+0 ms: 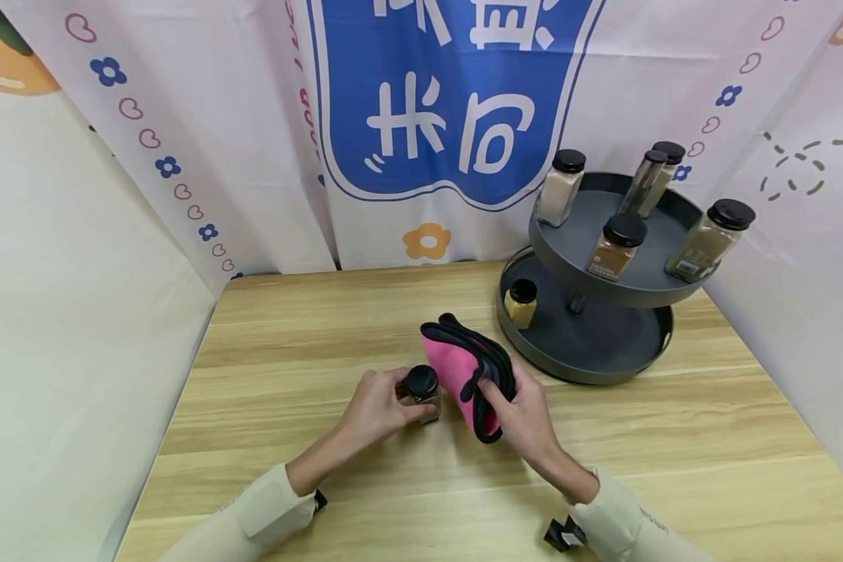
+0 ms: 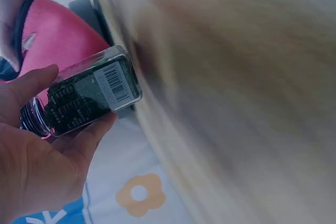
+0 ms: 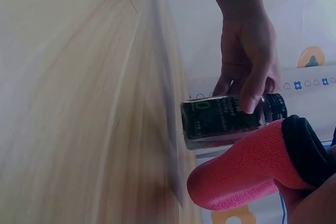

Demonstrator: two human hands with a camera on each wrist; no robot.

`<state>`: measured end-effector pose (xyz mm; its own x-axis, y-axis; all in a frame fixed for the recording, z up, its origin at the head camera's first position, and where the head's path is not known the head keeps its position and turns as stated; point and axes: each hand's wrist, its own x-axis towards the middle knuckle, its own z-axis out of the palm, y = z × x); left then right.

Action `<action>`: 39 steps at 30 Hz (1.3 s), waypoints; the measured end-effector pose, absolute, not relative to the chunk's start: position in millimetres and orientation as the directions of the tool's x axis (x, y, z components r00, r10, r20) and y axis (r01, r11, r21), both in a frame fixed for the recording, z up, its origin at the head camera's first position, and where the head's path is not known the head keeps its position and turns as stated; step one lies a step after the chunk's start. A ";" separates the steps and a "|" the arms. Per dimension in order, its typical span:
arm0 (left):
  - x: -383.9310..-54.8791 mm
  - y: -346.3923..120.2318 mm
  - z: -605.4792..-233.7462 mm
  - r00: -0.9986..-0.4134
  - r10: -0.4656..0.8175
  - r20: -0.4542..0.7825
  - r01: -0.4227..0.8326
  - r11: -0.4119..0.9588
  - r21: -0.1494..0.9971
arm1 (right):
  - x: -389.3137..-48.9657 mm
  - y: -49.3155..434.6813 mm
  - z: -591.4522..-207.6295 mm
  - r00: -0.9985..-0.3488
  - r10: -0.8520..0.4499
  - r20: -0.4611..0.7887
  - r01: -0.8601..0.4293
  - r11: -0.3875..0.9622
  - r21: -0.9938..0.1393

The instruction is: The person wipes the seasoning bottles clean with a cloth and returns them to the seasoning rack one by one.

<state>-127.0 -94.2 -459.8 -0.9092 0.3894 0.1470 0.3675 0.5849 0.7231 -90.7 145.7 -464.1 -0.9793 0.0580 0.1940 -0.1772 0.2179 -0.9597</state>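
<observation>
My left hand (image 1: 379,406) grips a small glass spice jar (image 2: 94,93) with a black lid, thumb on one side and fingers on the other. A barcode label and dark contents show in the left wrist view. Close by on the right, my right hand (image 1: 523,414) holds a folded pink cloth (image 1: 453,367) with black edging, the thumb pressed on its folds. In the right wrist view the cloth's rounded fold sits just beside the jar; whether they touch I cannot tell.
A dark grey two-tier round rack (image 1: 583,375) stands at the back right of the wooden table (image 1: 288,336). Several black-lidded jars are on its top tier, and a yellow jar (image 1: 520,304) is on the lower one. Printed curtains (image 1: 267,156) hang behind.
</observation>
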 end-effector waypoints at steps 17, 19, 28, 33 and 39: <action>-125.1 -86.9 -427.0 -0.877 0.456 0.148 0.422 0.585 0.693 | -78.8 127.1 -454.7 -0.968 0.089 0.236 -0.226 0.103 -0.969; -125.0 -86.9 -424.5 -0.881 0.453 0.140 0.412 0.587 0.697 | -77.5 126.3 -454.8 -0.959 0.101 0.266 -0.257 0.101 -0.961; -125.1 -87.8 -405.3 -0.872 0.448 0.200 0.446 0.554 0.703 | -80.9 127.5 -460.3 -0.984 0.031 0.173 -0.164 0.201 -0.966; -126.0 -88.1 -405.9 -0.870 0.451 0.201 0.448 0.549 0.706 | -77.6 128.6 -448.2 -0.962 0.060 0.265 -0.255 0.137 -0.957; -125.8 -87.7 -402.3 -0.867 0.451 0.210 0.452 0.538 0.712 | -80.7 127.0 -454.2 -0.957 0.022 0.290 -0.278 0.230 -0.933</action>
<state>-125.8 -87.7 -402.3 -0.8674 0.4512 0.2097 0.4518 0.5378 0.7118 -80.7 127.0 -454.2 -0.9567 0.0221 0.2901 -0.2776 0.2296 -0.9329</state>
